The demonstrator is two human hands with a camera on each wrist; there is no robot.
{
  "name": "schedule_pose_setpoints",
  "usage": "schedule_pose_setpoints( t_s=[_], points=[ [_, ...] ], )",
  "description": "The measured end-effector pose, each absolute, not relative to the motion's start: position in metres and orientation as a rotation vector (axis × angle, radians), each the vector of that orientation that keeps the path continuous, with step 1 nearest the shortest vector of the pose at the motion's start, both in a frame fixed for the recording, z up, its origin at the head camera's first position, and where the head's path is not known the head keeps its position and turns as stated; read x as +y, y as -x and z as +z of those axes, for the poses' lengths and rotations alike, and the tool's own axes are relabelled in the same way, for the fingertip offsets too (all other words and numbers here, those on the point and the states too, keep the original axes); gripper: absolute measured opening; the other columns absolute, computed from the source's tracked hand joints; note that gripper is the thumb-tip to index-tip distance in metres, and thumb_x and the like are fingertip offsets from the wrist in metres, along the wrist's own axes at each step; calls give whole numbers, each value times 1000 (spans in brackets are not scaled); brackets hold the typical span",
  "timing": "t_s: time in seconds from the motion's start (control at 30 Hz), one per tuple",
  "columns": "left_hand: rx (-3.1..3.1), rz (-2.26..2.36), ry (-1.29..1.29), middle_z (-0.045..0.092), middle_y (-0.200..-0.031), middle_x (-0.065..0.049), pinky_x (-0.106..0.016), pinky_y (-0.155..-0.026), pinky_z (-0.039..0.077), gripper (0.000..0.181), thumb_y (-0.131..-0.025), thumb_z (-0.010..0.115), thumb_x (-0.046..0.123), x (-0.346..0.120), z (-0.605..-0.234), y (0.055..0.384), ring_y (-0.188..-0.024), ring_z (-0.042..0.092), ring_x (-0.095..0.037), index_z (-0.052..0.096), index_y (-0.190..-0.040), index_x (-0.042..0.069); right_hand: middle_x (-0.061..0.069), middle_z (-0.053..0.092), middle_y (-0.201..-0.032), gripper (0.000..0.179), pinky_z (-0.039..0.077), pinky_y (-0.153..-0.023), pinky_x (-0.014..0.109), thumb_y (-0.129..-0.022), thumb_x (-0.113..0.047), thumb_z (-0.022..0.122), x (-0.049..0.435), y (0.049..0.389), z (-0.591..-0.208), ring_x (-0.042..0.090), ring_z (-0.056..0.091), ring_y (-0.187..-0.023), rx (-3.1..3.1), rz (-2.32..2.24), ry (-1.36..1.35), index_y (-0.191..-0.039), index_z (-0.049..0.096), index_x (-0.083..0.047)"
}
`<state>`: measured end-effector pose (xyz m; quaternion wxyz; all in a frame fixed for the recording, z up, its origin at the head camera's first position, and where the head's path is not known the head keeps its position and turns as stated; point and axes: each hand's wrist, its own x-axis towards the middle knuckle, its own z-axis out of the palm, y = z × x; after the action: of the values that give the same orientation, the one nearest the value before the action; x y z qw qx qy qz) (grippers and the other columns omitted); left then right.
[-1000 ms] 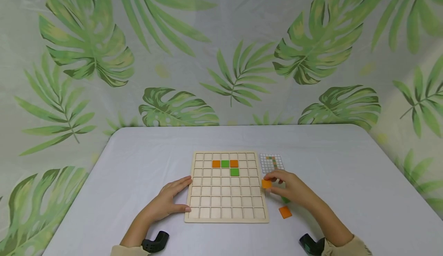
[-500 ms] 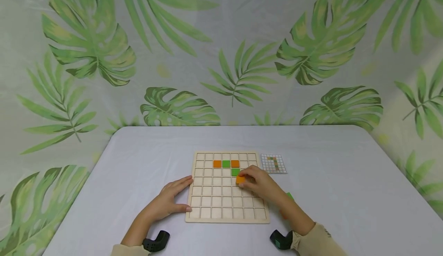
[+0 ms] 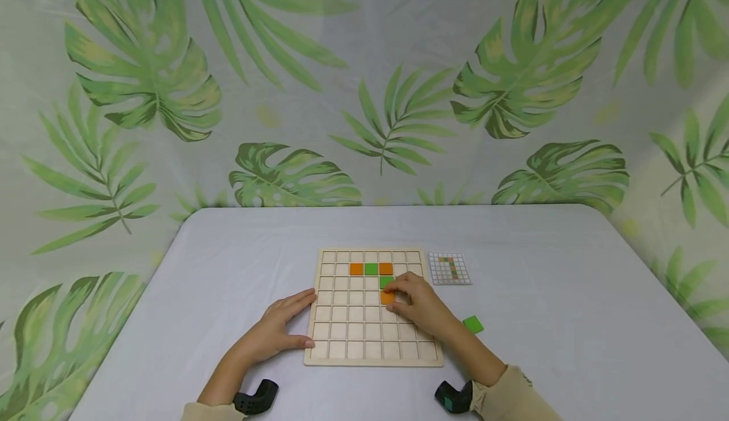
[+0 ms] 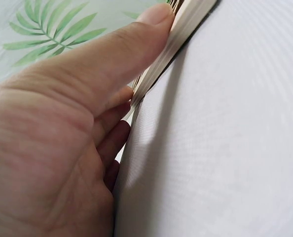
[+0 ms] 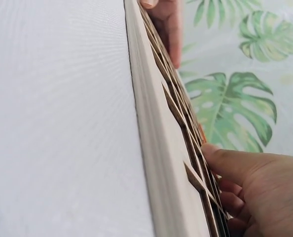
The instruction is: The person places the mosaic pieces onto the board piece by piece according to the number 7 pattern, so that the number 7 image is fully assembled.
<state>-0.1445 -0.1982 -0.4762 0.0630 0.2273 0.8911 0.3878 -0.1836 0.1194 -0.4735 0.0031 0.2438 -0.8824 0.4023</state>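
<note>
Pinching held orange tile [image 3: 388, 297] between thumb and fingers of your right hand [image 3: 416, 301], at fourth-row cell of wooden grid board [image 3: 373, 363]; cannot tell whether fully seated. Your left hand [image 3: 273, 329]: thumb apart from fingers, touching board's left edge. Second-row cells contain left orange tile [image 3: 356, 269], middle green tile [image 3: 371, 269], right orange tile [image 3: 385, 269]; lower green tile [image 3: 385, 280] in cell below. Loose green tile [image 3: 473, 324] on tabletop [image 3: 228, 237], nearer you than pattern card [image 3: 450, 268].

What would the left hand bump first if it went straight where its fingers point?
Probably the left edge of the wooden grid board. The left hand has its fingers right at that edge, though how firmly they press is hard to tell.
</note>
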Motion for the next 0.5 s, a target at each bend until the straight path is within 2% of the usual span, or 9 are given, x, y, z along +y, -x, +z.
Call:
schedule_pose_setpoints(
  t_s=[0.1, 0.27, 0.5],
  points=[
    [2694, 1167, -683, 30, -143, -1, -56, -99, 16, 88, -66, 73, 48, -199, -476, 144, -127, 24, -33, 39, -137, 10, -6, 52, -99, 30, 43, -78, 27, -76, -17, 72, 119, 183, -472, 9, 47, -92, -2778, 1275, -778, -105, 65, -14],
    [2694, 1166, -686, 30, -143, -2, -56, -99, 15, 88, -66, 72, 48, -199, -476, 144, -128, 23, -34, 39, -137, 9, -5, 52, -103, 34, 43, -74, 28, -78, -19, 71, 121, 180, -468, 11, 46, -88, -2803, 1310, -764, -110, 63, -14],
    [2694, 1171, -688, 30, -143, -2, -56, -99, 16, 88, -65, 73, 48, -198, -477, 145, -128, 24, -33, 39, -137, 10, -1, 52, -115, 42, 42, -87, 42, -79, -21, 69, 146, 173, -445, 25, 50, -104, -2762, 1392, -798, -118, 58, -10]
  ],
)
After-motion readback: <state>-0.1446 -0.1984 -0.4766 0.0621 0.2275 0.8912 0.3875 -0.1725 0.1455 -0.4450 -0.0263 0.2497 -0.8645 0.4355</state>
